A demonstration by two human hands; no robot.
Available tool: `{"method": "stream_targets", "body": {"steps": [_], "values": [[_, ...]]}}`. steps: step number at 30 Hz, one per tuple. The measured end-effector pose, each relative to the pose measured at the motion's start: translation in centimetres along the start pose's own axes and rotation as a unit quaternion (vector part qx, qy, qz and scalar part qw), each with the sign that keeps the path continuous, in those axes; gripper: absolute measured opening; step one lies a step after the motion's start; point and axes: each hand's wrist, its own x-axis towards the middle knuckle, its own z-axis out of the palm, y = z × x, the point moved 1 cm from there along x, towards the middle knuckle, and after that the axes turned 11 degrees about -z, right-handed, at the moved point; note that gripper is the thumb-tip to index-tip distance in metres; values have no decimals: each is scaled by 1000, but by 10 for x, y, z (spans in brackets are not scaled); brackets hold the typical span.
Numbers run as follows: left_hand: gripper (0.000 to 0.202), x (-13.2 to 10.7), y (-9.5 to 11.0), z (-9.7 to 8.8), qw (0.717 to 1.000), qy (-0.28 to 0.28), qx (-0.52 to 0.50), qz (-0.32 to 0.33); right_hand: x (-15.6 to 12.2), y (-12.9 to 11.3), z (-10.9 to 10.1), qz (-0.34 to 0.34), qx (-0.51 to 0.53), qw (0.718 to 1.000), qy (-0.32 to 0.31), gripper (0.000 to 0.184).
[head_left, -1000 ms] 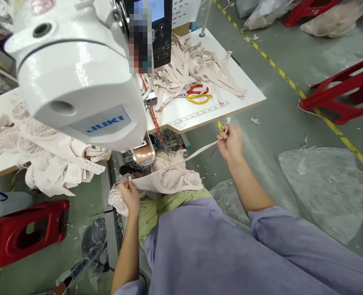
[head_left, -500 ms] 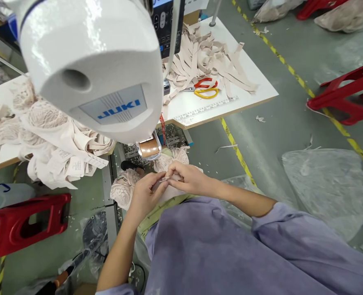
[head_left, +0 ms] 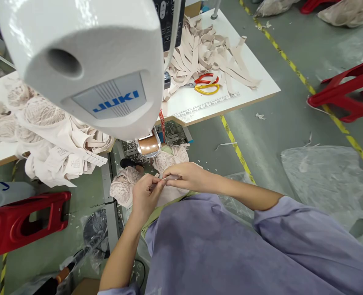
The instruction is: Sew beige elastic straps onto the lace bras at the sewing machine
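Note:
A beige lace bra [head_left: 124,188] lies across my lap, its cups toward the sewing machine. Its second cup [head_left: 172,156] shows beyond my hands, and the middle is partly covered by them. My left hand [head_left: 146,190] is closed, thumb and fingertips pinching a narrow pale part of the bra. Close against it, my right hand [head_left: 184,178] pinches the same part, fingertips nearly touching the left ones. The exact bit between the fingertips is too small to make out. Just above hangs the white machine head [head_left: 107,82] marked JUKI.
Pale fabric strips [head_left: 206,57], red- and yellow-handled scissors [head_left: 207,84] and a clear ruler [head_left: 207,104] lie on the right white tabletop. Several lace bras [head_left: 46,119] are heaped at left. Red stools [head_left: 347,92] stand on the floor, with a plastic bag [head_left: 325,180] nearby.
Both hands have shifted slightly left, still pinching together. The right fingers have straightened a little. The view has moved slightly, so the machine head appears larger and further left.

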Motion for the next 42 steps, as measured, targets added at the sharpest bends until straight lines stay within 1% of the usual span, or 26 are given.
{"method": "stream_targets", "body": {"steps": [3, 6, 8, 10, 11, 12, 13, 14, 16, 18, 20, 22, 24, 26, 29, 32, 35, 37, 38, 40, 42], "values": [[21, 1, 0, 0, 1000, -2, -1, 1, 0, 0, 0, -30, -16, 999, 11, 22], [23, 3, 0, -2, 1000, -13, 2, 9, 1, 0, 0, -33, -33, 998, 38, 22], [23, 3, -1, -5, 999, -29, 8, 17, 1, 2, -4, -4, -14, 997, 80, 21], [23, 2, -2, -11, 998, -46, 16, 25, 1, 7, -9, 52, 49, 990, 125, 21], [24, 2, -2, -15, 998, -54, 21, 24, 1, 9, -12, 76, 90, 984, 134, 23], [24, 1, -3, -19, 998, -60, 26, 19, 2, 12, -14, 88, 123, 980, 129, 25], [23, 0, -2, -22, 997, -65, 32, 10, 3, 13, -15, 84, 141, 980, 112, 27], [21, -1, -1, -26, 997, -71, 40, -2, 4, 12, -15, 60, 139, 985, 85, 26], [16, -3, 3, -32, 995, -82, 59, -14, 6, 7, -13, -32, 94, 995, 22, 21], [11, -3, 8, -35, 993, -85, 79, -2, 9, 0, -9, -124, 33, 991, -29, 16], [10, -2, 12, -37, 993, -79, 87, 25, 11, -6, -3, -171, -2, 983, -63, 15], [9, -1, 14, -37, 994, -63, 79, 51, 12, -8, 1, -183, -21, 981, -68, 16], [10, -1, 14, -38, 995, -44, 62, 67, 13, -8, 5, -195, -43, 978, -52, 17], [11, -2, 13, -38, 995, -35, 54, 71, 12, -8, 7, -214, -78, 973, -32, 18], [12, -3, 14, -40, 993, -51, 75, 70, 12, -10, 8, -235, -126, 963, -25, 20], [8, -1, 18, -40, 988, -77, 117, 61, 12, -13, 11, -253, -184, 949, -27, 24], [10, 5, 21, -37, 975, -124, 185, 19, 11, -10, 18, -243, -222, 944, -33, 27], [13, 9, 20, -35, 965, -160, 208, -11, 11, -6, 24, -211, -198, 957, -32, 25], [14, 11, 19, -34, 965, -171, 198, -26, 11, -4, 26, -189, -164, 968, -20, 24], [12, 12, 16, -31, 976, -169, 126, -52, 11, -1, 28, -142, -65, 987, 31, 18], [8, 12, 12, -28, 986, -147, -3, -72, 12, -3, 26, -112, 32, 989, 91, 13]]}}
